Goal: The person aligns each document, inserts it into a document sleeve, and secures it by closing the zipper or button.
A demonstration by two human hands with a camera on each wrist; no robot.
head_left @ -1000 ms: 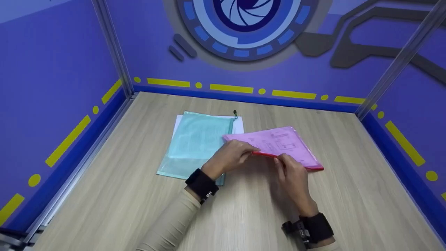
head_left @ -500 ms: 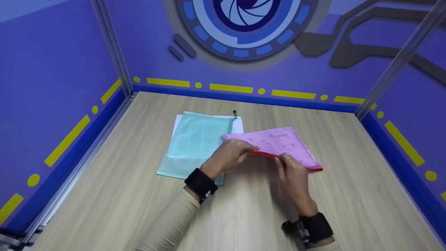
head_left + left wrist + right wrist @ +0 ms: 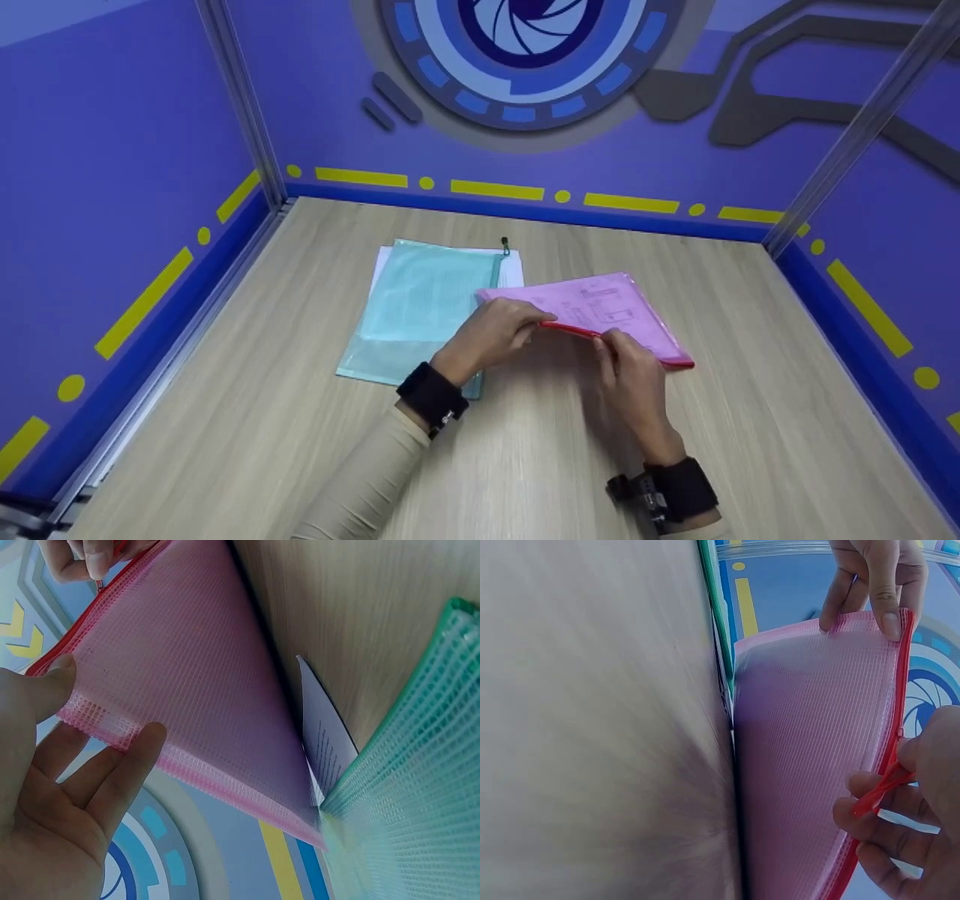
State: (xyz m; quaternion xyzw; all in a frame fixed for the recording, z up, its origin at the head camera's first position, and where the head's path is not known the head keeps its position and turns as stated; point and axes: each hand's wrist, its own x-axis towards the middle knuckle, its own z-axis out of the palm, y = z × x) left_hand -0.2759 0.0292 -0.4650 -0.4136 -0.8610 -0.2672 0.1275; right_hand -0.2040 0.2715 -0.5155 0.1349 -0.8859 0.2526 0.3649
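A pink mesh zipper pouch with a printed sheet inside is held with its near edge raised off the table. My left hand pinches its left corner at the end of the red zipper, thumb on one face and fingers on the other. Farther along the same edge, my right hand grips the red zipper pull between thumb and fingers. In the right wrist view the slider sits by the right thumb. Left of the pink pouch lies a teal mesh zipper pouch, partly behind my left forearm.
White paper sticks out from under the teal pouch, whose dark zipper pull points to the back. The wooden table is bordered by blue printed panels on the left, back and right.
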